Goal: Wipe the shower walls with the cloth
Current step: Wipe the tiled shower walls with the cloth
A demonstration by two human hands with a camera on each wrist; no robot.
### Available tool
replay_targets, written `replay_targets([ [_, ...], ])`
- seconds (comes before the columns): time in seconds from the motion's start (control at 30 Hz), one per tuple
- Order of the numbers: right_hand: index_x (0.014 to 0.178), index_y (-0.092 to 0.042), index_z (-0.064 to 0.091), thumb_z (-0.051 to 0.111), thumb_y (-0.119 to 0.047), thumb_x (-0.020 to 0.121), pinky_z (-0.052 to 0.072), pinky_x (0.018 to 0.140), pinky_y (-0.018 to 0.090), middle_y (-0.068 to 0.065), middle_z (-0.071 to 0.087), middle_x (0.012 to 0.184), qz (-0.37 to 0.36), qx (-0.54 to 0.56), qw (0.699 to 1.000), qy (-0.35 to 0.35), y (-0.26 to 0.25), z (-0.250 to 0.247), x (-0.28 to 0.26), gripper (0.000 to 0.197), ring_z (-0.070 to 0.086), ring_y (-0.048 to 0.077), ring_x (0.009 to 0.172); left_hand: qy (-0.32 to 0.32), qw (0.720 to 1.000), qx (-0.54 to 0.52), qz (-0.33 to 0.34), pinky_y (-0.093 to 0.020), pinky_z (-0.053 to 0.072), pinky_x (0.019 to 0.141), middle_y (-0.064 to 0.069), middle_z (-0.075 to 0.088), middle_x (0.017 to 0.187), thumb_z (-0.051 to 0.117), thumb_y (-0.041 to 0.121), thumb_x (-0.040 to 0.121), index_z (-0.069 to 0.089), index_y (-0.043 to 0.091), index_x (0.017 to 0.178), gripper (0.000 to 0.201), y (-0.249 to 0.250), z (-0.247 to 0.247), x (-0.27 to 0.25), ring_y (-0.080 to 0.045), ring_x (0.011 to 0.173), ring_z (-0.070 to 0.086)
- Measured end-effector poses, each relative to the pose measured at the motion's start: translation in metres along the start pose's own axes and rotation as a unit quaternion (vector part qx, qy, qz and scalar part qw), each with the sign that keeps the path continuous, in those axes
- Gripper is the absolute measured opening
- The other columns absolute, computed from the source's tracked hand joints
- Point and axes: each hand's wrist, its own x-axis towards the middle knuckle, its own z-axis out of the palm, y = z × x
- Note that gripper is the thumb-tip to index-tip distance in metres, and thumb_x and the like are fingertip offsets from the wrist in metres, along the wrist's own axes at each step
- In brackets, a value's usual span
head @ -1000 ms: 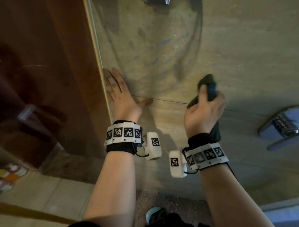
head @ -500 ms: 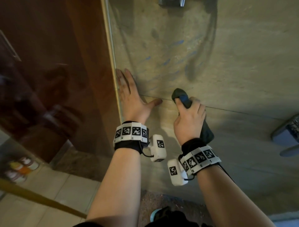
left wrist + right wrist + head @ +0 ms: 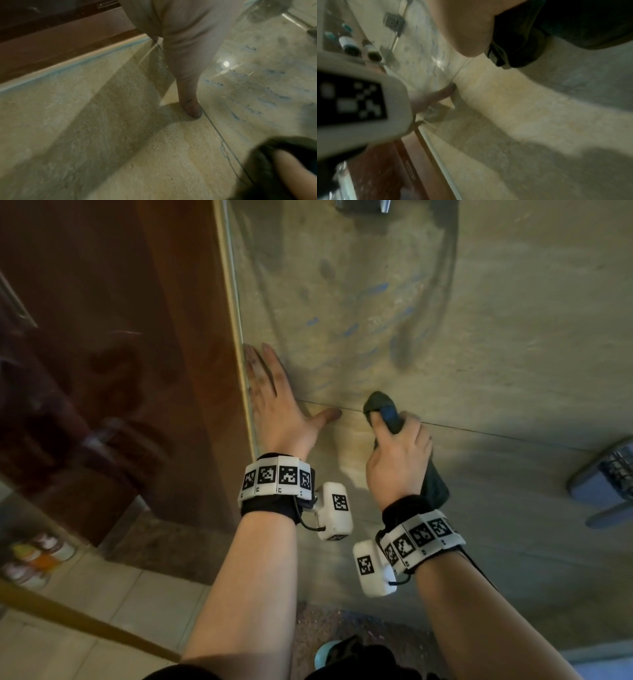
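The right hand point(image 3: 399, 455) grips the dark cloth point(image 3: 378, 405) bunched against the shower wall point(image 3: 513, 354), at the tile seam. The left hand point(image 3: 277, 405) lies flat, fingers spread, just beside it. Blue smears, probably residue, lie above the cloth.

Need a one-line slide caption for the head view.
Right hand grips dark cloth against beige shower wall; left hand lies flat beside it.
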Motion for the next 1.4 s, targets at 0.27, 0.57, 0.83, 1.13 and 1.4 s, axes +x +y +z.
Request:
replay_targets([
  [0.27, 0.123, -0.013, 0.057, 0.042, -0.004, 0.072, 0.043, 0.084, 0.052, 0.03, 0.048, 0.114, 0.1, 0.02, 0.993, 0.05, -0.004, -0.01, 0.015, 0.054, 0.05, 0.046, 0.094, -0.003, 1.0, -0.006, 0.0, -0.033, -0.006, 0.115, -0.021, -0.016, 0.156, 0.08, 0.057, 0.06, -0.009, 0.004, 0.15, 0.137, 0.002, -0.001, 0.001, -0.029, 0.146, -0.013],
  [0.57, 0.11, -0.019, 0.069, 0.054, 0.0, 0.054, 0.049, 0.069, 0.043, 0.017, 0.04, 0.102, -0.072, -0.04, 0.997, -0.007, -0.011, 0.016, -0.008, 0.061, 0.036, 0.03, 0.084, 0.0, 1.0, 0.006, 0.003, -0.032, -0.005, 0.115, -0.022, -0.014, 0.156, 0.078, 0.06, 0.06, -0.007, 0.003, 0.15, 0.136, 0.0, -0.001, 0.0, -0.031, 0.146, -0.011],
  [0.83, 0.132, -0.003, 0.052, 0.066, 0.004, 0.069, 0.039, 0.09, 0.057, 0.036, 0.046, 0.12, 0.175, -0.023, 0.983, -0.053, -0.001, 0.0, -0.008, 0.065, 0.046, 0.052, 0.104, -0.01, 1.0, 0.004, -0.003, -0.037, -0.002, 0.117, -0.02, -0.017, 0.156, 0.078, 0.059, 0.059, -0.01, 0.005, 0.149, 0.138, 0.003, -0.003, -0.001, -0.03, 0.146, -0.012],
  [1.13, 0.11, -0.018, 0.068, 0.073, 0.003, 0.05, 0.048, 0.069, 0.043, 0.02, 0.054, 0.098, -0.045, -0.021, 0.999, -0.007, -0.034, 0.011, 0.009, 0.064, 0.05, 0.036, 0.081, -0.011, 0.999, 0.031, 0.001, -0.037, 0.006, 0.117, -0.021, -0.013, 0.157, 0.078, 0.057, 0.062, -0.008, 0.004, 0.15, 0.134, 0.0, -0.004, -0.001, -0.031, 0.146, -0.007],
  [1.4, 0.117, -0.015, 0.061, 0.066, 0.002, 0.059, 0.045, 0.074, 0.05, 0.026, 0.052, 0.106, 0.031, -0.02, 0.999, 0.027, -0.02, 0.002, 0.008, 0.06, 0.052, 0.042, 0.084, -0.023, 0.999, 0.031, -0.003, -0.035, 0.001, 0.116, -0.015, -0.019, 0.157, 0.078, 0.057, 0.062, -0.014, 0.01, 0.15, 0.136, -0.002, -0.005, -0.001, -0.026, 0.146, -0.012],
])
